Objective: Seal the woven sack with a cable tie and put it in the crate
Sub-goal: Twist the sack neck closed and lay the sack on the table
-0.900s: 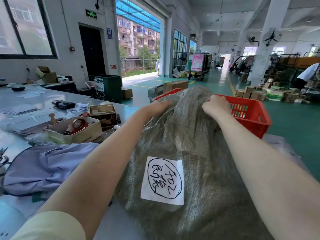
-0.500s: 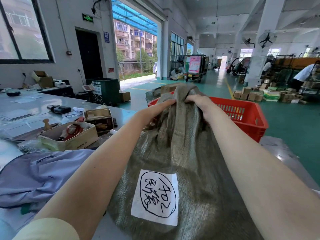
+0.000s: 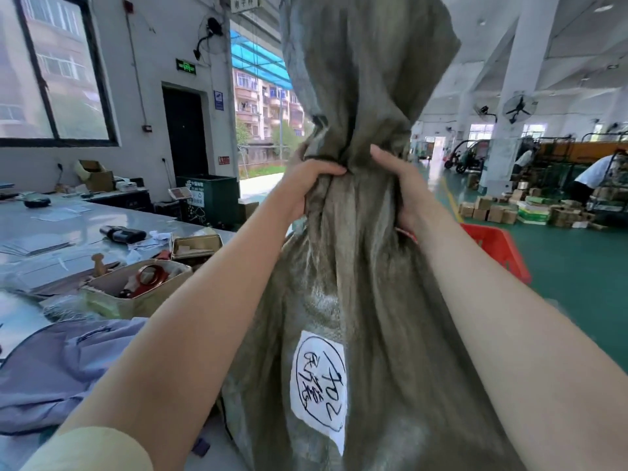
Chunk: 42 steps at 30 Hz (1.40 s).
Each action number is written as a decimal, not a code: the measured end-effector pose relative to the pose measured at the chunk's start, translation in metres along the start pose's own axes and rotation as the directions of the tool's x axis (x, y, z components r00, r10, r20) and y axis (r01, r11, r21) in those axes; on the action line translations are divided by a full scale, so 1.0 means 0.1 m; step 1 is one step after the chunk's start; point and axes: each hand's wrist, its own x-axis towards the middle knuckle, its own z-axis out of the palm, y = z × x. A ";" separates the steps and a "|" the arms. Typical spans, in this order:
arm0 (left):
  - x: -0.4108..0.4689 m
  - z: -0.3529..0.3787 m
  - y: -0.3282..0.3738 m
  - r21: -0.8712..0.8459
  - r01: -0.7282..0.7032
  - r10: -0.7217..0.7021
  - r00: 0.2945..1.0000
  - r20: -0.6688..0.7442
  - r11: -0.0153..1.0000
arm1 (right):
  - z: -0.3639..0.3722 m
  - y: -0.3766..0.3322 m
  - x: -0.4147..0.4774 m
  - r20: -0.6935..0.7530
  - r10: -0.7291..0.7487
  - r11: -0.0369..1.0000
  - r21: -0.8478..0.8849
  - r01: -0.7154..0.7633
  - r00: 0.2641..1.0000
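Grey-green woven sack (image 3: 356,300) stands upright, neck bunched, white handwritten label (image 3: 319,385) on front; red crate (image 3: 499,246) just behind.

The sack (image 3: 356,266) runs off the top and bottom edges of the frame and hides most of the red crate (image 3: 499,249) at mid right. The left hand's (image 3: 307,185) fingertips are buried in the gathered neck. The scrawl on the white label (image 3: 319,385) is unreadable.
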 end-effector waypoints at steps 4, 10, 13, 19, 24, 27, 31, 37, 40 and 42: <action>-0.01 0.07 0.07 -0.085 0.064 -0.049 0.984 0.173 0.994 | 0.14 0.04 0.03 -0.072 0.070 0.991 -0.109 -0.077 0.995; 0.02 -0.14 0.12 -0.016 -0.050 0.049 0.997 -0.059 0.999 | 0.15 -0.09 0.07 -0.434 -0.245 0.957 -0.249 0.147 0.867; 0.07 -0.36 0.03 0.128 0.065 -0.034 0.971 -0.236 0.990 | 0.11 -0.21 0.11 -0.379 -0.268 0.959 -0.194 0.207 0.885; 0.04 -0.11 -0.05 0.215 0.228 -0.269 0.945 0.184 0.950 | 0.11 -0.26 0.04 -0.126 -0.057 0.998 -0.013 0.056 0.990; 0.10 0.17 0.28 0.107 0.118 -0.132 0.981 0.139 0.987 | 0.15 -0.36 0.05 -0.034 0.023 0.990 -0.136 -0.027 0.999; 0.10 0.29 0.40 0.070 0.070 -0.080 0.986 0.146 0.995 | 0.13 -0.39 0.02 -0.045 0.034 0.995 -0.097 -0.038 0.998; 0.09 0.41 0.41 0.099 0.045 -0.059 0.988 0.142 0.994 | 0.14 -0.37 -0.09 -0.018 0.030 0.999 0.046 -0.029 0.999; 0.15 0.27 0.23 0.283 -0.001 0.068 0.971 -0.228 0.959 | -0.24 -0.30 0.32 -0.428 -0.002 1.000 0.023 0.013 0.904; 0.14 0.07 0.21 0.248 0.154 -0.111 0.978 -0.178 0.956 | -0.04 -0.36 0.05 -0.427 -0.018 0.995 0.085 0.060 0.904; 0.14 0.01 0.16 0.197 0.247 -0.220 0.964 -0.149 0.949 | 0.04 -0.36 -0.04 -0.405 0.003 0.992 0.118 0.049 0.914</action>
